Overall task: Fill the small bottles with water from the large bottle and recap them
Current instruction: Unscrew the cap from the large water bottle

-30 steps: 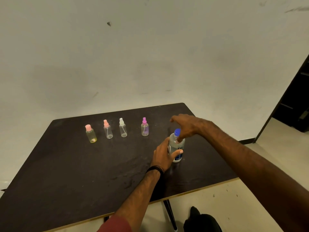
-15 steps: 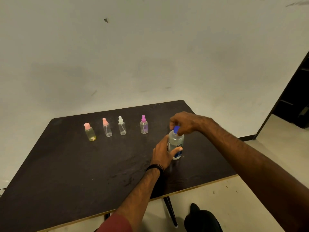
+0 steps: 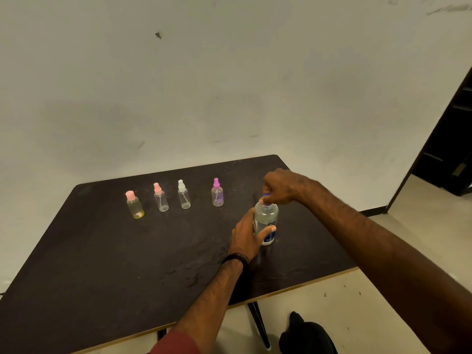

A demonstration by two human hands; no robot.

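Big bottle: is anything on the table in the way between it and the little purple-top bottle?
Nothing visible. The big bottle, held by the left hand with the right hand on its cap, has only bare table between it and the purple-top bottle.

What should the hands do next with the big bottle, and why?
Probably twist the blue cap off. The left hand grips the large clear water bottle, which stands upright on the dark table, and the right hand pinches its cap from above. All four small clear plastic bottles in the row are capped, so no water can be poured yet.
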